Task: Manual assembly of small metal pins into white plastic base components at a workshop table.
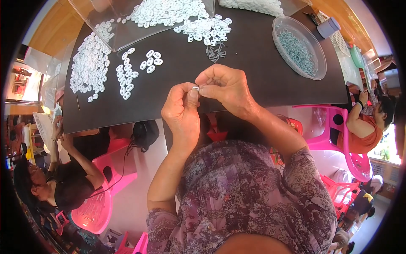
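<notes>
My left hand (182,112) pinches a small white plastic piece (195,88) between thumb and forefinger, just above the table's near edge. From the other side my right hand (230,89) meets it, thumb and finger closed at the piece's right end. Whether anything tiny sits in the right fingertips is hidden. Beyond my hands lies a little heap of dark grey pins (216,53). Behind that spreads a pile of white oval pieces (207,29) with slots. More ovals lie left of my hands, in a loose column (126,76) and a small cluster (151,61).
A large heap of white ovals (89,63) covers the table's left side, beside a clear tray (122,45) full of them. At right stands a round clear tub (320,70) holding small teal pieces (296,48). People sit left and right on pink chairs (334,127).
</notes>
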Motion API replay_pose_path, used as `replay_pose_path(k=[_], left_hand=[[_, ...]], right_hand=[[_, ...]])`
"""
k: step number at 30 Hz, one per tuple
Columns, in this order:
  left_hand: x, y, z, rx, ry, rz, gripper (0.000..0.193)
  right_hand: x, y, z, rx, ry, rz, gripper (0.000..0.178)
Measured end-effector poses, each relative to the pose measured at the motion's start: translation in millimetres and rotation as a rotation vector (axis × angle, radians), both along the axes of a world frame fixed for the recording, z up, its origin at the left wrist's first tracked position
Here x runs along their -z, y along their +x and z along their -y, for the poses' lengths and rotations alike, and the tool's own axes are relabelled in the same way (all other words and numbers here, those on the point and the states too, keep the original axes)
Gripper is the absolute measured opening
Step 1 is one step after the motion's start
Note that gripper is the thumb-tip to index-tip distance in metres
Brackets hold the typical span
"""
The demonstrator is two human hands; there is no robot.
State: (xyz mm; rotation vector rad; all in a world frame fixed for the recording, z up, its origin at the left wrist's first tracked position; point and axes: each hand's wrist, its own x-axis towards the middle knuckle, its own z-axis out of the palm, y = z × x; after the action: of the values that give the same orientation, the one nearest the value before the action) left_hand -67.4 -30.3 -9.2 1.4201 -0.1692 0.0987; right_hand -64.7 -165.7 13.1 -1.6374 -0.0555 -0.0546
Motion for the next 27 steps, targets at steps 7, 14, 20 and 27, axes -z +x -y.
replay_pose_path(k=[7,14,20,27], left_hand=[[10.5,2.6,2.7,-0.145,0.284,0.214,0.008],[-5.3,6.1,0.6,-0.010,-0.205,-0.193,0.009],[-5.3,6.5,-2.7,0.012,-0.271,-0.238,0.010],[-2.0,5.3,-1.0,0.005,-0.262,-0.221,0.011]], right_hand=[[0.1,-2.1,-7.5,0.020,-0.026,-0.047,0.013],[-1.0,-3.3,-7.8,0.045,-0.044,0.004,0.011],[2.2,-5.5,-8.8,0.051,-0.086,-0.022,0.008],[6.6,-3.7,-15.3,0.161,-0.340,0.238,0.005]])
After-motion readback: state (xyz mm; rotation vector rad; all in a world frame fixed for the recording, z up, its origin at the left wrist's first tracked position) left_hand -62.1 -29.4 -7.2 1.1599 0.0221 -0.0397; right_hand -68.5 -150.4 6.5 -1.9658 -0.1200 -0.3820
